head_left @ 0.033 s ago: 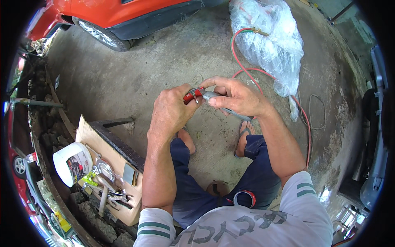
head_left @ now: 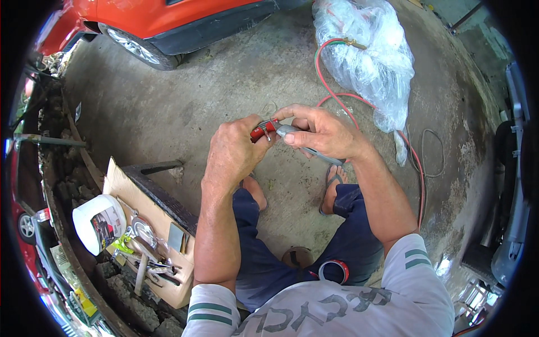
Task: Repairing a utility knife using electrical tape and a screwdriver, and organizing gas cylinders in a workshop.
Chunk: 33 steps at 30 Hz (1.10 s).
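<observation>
In front of my knees, both hands meet over a small red cylindrical piece with a short metal stub (head_left: 261, 131). My left hand (head_left: 233, 146) is closed around it, thumb and fingers pinching its sides. My right hand (head_left: 325, 132) grips a slim grey tool (head_left: 317, 154), its rounded end up against the red piece and its body slanting down under the palm. The tool's exact kind is partly hidden by my fingers. Between my thighs lies a red-and-white ring, seemingly a roll of tape (head_left: 343, 272).
To my left, a cardboard sheet (head_left: 118, 182) bears loose hand tools, a hammer (head_left: 141, 274) and a white bucket (head_left: 84, 224). Ahead stands a red car (head_left: 135, 17). A clear plastic bundle (head_left: 365, 67) and a red hose (head_left: 416, 157) lie to the right on the concrete floor.
</observation>
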Each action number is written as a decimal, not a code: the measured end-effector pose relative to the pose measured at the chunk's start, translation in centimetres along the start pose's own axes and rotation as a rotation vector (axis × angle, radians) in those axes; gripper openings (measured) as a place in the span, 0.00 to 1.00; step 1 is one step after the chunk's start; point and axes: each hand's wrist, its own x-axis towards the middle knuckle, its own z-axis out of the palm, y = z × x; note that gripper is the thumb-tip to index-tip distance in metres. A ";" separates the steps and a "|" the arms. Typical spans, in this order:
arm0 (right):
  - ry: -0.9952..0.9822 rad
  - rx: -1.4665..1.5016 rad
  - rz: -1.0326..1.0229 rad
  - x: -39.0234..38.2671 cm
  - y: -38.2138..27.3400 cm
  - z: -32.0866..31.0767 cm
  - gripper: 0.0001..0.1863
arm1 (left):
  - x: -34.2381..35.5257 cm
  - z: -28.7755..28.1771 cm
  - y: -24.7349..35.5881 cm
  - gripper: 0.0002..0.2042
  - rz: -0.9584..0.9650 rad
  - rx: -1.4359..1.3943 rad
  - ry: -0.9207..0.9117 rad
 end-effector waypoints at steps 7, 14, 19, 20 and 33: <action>0.050 -0.032 0.031 0.1 -0.1 0.4 0.20 | 0.0 0.0 0.3 0.12 -0.041 -0.013 0.000; 0.072 -0.029 0.058 0.6 0.5 0.4 0.18 | 0.0 0.4 0.2 0.12 -0.072 0.022 -0.018; 0.093 -0.001 0.072 1.0 0.5 0.6 0.18 | -0.1 0.5 0.1 0.12 -0.025 0.064 0.031; 0.080 -0.001 0.054 1.0 0.5 0.4 0.18 | 0.0 0.4 0.1 0.12 -0.060 0.031 0.007; 0.019 0.066 0.042 0.4 0.2 0.3 0.23 | 0.3 0.5 0.0 0.13 -0.113 0.043 -0.020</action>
